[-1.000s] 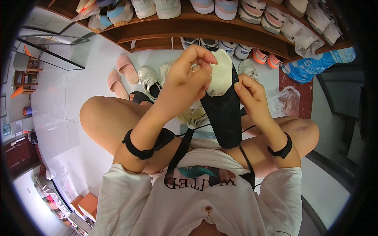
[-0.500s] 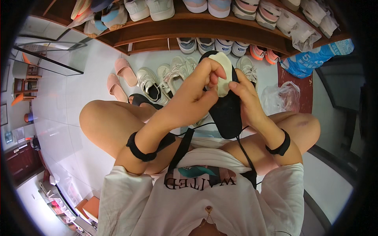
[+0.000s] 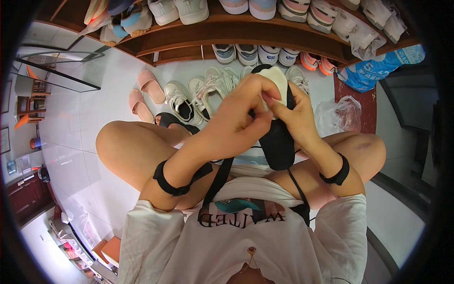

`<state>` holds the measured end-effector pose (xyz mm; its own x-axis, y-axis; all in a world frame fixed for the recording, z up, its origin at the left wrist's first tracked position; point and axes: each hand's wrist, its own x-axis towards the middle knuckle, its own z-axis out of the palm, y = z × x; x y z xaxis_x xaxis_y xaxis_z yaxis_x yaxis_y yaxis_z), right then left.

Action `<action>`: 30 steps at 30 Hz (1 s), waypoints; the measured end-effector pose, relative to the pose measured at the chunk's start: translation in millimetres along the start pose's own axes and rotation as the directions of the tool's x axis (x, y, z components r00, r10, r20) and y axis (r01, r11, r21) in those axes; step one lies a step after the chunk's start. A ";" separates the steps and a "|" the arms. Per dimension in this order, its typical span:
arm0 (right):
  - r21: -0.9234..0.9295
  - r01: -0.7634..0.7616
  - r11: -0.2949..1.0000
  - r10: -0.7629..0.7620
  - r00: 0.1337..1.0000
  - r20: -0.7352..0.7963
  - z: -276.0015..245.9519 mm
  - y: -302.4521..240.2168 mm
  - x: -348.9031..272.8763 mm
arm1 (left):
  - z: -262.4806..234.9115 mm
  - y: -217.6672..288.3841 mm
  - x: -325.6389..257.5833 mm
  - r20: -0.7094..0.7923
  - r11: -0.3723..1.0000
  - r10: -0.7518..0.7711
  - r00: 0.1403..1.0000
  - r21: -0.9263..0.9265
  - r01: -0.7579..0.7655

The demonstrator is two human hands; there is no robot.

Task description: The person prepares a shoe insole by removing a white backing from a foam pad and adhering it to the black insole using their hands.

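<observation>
In front of my knees I hold a black insole [image 3: 277, 146], tilted, its wide end toward the shelf. A cream-white, rounded pad [image 3: 275, 78] lies against that wide end. My left hand [image 3: 241, 113] is closed in a pinch at the pad's near left edge, its fingers hiding part of it. Around the insole's right side wraps my right hand [image 3: 301, 118], with the thumb reaching over the pad to meet the left fingertips. What exactly lies between the fingertips is too small to make out.
A wooden shoe shelf [image 3: 227, 45] with several pairs runs along the far side. White sneakers [image 3: 179, 104] and pink slippers [image 3: 151, 87] stand on the tiles. To the right lie a clear plastic bag [image 3: 338, 116] and a blue bag [image 3: 378, 71] beside a red mat [image 3: 369, 111].
Both hands and the insole have shifted slightly right. My right thumb has moved in to the left fingertips, which now cover more of the pad's near end.
</observation>
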<state>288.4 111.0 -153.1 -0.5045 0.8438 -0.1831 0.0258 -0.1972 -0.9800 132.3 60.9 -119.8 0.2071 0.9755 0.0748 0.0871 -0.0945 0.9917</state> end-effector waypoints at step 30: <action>-0.835 0.550 -0.001 -0.601 0.667 0.440 -7.1 -13.0 -0.1 | 1.3 -23.9 5.3 -0.206 0.932 -0.289 0.935 -0.283 0.226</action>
<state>294.3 117.0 -140.9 -0.7319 0.4620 0.5009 0.4435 0.8810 -0.1646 132.7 68.1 -143.3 -0.0323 0.9802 -0.1955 -0.1482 0.1888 0.9708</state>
